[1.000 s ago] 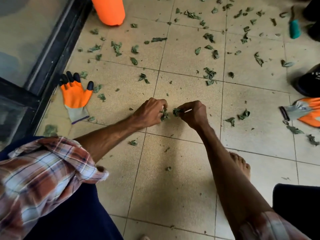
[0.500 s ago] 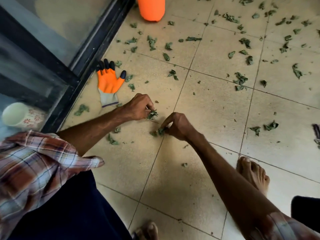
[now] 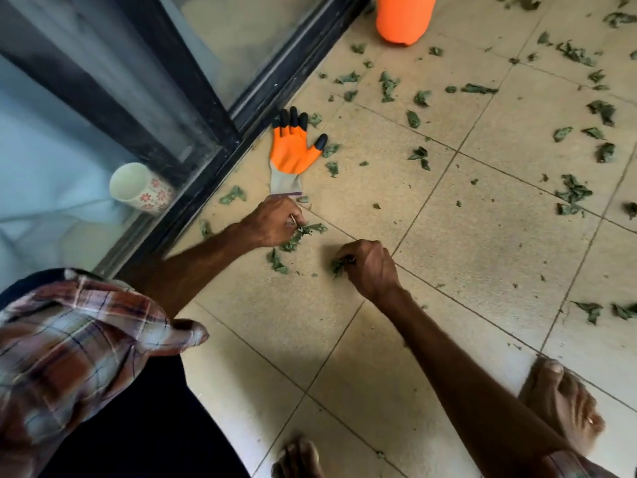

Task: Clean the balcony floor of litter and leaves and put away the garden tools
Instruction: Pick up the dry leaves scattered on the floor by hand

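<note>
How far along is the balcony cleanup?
Early stage. The near tile looks mostly cleared. The left hand and right hand each grip a clump of leaves. Left to do: leaves scattered over the far tiles, and the orange glove lies by the door track.

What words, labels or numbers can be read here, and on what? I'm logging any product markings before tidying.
No text can be read anywhere in this view.
The mug shows only a red flower pattern, no words.
The orange glove shows no label or brand.
The orange container is plain where visible; its top is cut off.
</note>
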